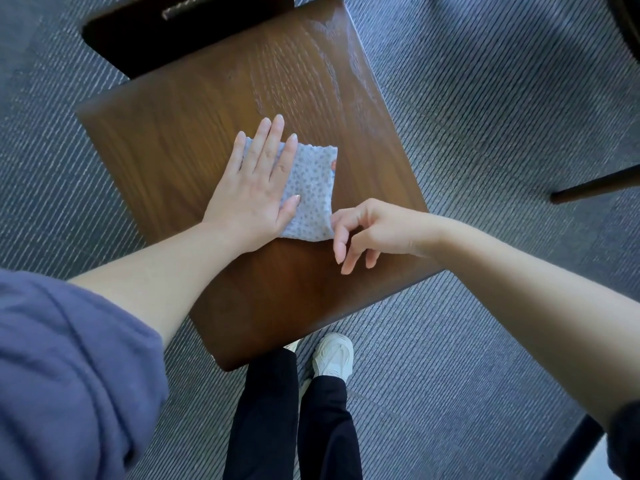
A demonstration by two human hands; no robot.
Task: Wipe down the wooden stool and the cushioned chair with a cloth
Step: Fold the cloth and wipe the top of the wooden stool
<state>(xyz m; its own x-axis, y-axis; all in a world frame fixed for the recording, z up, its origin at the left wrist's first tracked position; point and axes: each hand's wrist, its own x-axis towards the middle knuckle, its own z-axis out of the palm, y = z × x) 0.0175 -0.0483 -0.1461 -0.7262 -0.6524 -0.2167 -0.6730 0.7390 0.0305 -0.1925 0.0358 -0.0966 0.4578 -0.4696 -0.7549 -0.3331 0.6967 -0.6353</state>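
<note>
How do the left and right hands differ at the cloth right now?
The left hand lies flat with straight fingers, pressing the cloth; the right hand has curled fingers. The left covers the cloth's left part; the right meets only its near right corner, and whether it pinches there is unclear. Both are bare and over the stool.

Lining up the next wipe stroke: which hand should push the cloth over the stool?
Left, likely. The left hand lies flat on the cloth, pressing it to the stool. The right hand is only at the cloth's near corner, fingers curled; whether it pinches it is unclear.
</note>
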